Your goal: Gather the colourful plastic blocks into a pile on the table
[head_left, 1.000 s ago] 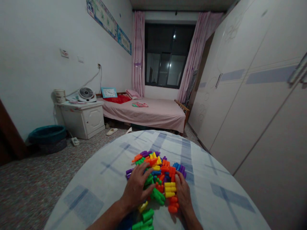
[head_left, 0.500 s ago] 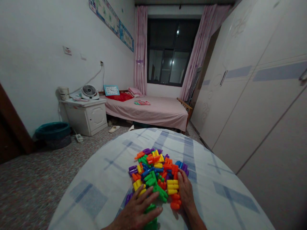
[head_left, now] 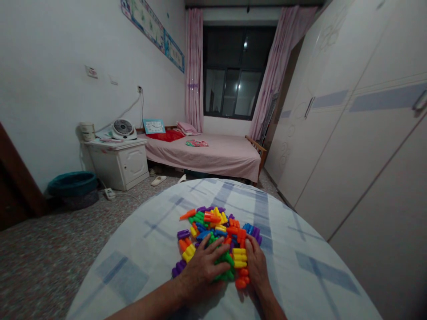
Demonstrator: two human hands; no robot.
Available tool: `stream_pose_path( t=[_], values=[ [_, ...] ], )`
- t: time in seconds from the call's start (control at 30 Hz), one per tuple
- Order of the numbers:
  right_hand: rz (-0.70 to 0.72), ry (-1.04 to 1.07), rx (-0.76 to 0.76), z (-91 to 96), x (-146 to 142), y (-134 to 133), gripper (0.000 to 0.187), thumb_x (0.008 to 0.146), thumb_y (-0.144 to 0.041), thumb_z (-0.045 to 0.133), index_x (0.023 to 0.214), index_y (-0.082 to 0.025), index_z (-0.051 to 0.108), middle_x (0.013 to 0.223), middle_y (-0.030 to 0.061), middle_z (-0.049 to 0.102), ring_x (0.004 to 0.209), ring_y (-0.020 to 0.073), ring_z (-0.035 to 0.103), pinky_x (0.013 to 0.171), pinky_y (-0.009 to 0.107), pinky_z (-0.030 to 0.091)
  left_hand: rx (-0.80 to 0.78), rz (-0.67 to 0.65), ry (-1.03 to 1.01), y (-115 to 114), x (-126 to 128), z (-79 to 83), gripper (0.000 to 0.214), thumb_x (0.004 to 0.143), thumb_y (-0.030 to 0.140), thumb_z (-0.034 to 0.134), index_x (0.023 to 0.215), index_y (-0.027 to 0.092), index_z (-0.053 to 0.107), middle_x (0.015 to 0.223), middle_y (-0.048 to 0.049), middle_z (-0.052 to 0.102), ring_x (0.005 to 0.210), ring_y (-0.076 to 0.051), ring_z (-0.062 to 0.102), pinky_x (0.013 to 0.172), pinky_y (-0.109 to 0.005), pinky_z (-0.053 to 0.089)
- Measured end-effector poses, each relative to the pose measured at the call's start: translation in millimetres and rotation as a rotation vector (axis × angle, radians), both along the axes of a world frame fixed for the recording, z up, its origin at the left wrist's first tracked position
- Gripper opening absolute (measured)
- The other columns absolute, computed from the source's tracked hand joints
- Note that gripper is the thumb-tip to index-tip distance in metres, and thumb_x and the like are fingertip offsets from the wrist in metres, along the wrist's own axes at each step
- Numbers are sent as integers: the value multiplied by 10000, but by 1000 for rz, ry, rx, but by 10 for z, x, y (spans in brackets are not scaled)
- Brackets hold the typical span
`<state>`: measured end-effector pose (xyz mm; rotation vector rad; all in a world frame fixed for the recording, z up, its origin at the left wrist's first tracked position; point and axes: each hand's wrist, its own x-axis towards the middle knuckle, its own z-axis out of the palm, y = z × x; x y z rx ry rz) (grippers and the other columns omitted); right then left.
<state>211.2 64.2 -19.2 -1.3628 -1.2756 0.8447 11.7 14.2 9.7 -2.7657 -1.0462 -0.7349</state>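
A heap of plastic building blocks (head_left: pixel 213 217) in orange, yellow, green, blue and purple lies on the round table. My left hand (head_left: pixel 207 269) rests over the near left of the heap, fingers spread, on top of green blocks (head_left: pixel 228 274) that it partly covers. Along the heap's right side lies my right hand (head_left: pixel 257 262), its fingers stretched out against a yellow block (head_left: pixel 239 258) and an orange block (head_left: pixel 241 238). Orange pieces (head_left: pixel 242 280) sit just below those fingertips. Purple blocks (head_left: pixel 179 268) lie left of my left hand.
A white cloth with blue checks covers the round table (head_left: pixel 130 271). Beyond it stands a bed (head_left: pixel 213 153) with a pink sheet. A white cabinet (head_left: pixel 133 166) bears a fan (head_left: pixel 123 128). A wardrobe (head_left: pixel 360 146) lines the right, and a bin (head_left: pixel 73 184) stands at left.
My left hand has moved forward and right onto the green blocks. An orange block at the far left of the heap now sticks out further left. My right hand has barely moved.
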Motion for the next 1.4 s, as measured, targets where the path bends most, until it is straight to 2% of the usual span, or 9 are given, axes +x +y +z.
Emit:
stream_pose_path(
  t=[0.2,0.33,0.43,0.57,0.77,0.93,1.07,1.27,1.4],
  values=[
    [-1,34,23,16,-15,-23,504,808,-557,428,1055,-154,605,967,79,697,816,208,648,723,295,500,-29,80,-129,86,48,47,209,804,278,588,1005,282,645,1322,-40,536,1302,-272,395,1066,-544,284],
    [2,19,13,43,-26,-40,502,803,-558,427,1045,-159,612,923,66,701,760,199,643,687,291,499,-8,138,-301,6,-134,20,340,842,279,524,1177,264,578,1365,-76,488,1278,-261,425,1034,-474,382],
    [-6,-6,0,42,-27,-40,513,802,-560,420,1059,-158,608,927,67,700,757,196,639,682,287,495,0,221,-305,-133,-402,-85,565,809,452,565,1339,298,442,1463,-84,363,1310,-306,376,1031,-493,383],
    [-12,-39,-14,21,-19,-20,527,802,-562,399,1056,-153,613,887,64,698,717,194,629,650,286,487,-45,296,-133,-384,-729,-326,1087,545,734,656,1449,294,241,1520,-138,235,1315,-406,339,1029,-570,333],
    [-15,-51,-13,46,-22,-25,542,793,-570,403,1064,-151,614,929,74,697,771,203,635,670,282,488,-158,327,-154,-530,-752,-518,1279,423,738,717,1471,284,142,1532,-173,169,1317,-412,340,1024,-523,370],
    [-13,-62,-18,57,-26,-35,552,794,-568,386,1072,-145,606,913,79,697,754,205,633,659,286,486,-216,340,-269,-351,-487,-494,1234,479,493,824,1469,308,112,1546,-159,113,1335,-402,314,998,-520,411],
    [-14,-61,-17,57,-25,-30,539,791,-564,392,1060,-150,609,900,73,695,731,203,628,658,294,486,-232,374,-336,-215,-312,-460,1113,498,337,825,1442,303,236,1549,-147,100,1338,-399,308,1014,-547,387],
    [-10,-56,-12,77,-29,-27,524,784,-559,400,1037,-152,612,884,72,693,721,200,624,656,294,485,-223,350,-436,-34,-93,-252,718,670,215,700,1339,216,439,1530,-145,181,1357,-342,302,1053,-520,364],
    [-10,-58,-15,50,-24,-19,535,787,-562,403,1061,-146,600,923,79,691,736,198,630,672,295,488,-193,349,-484,103,118,-101,585,725,194,649,1288,194,492,1509,-141,244,1352,-318,320,1071,-510,348]
  ],
)
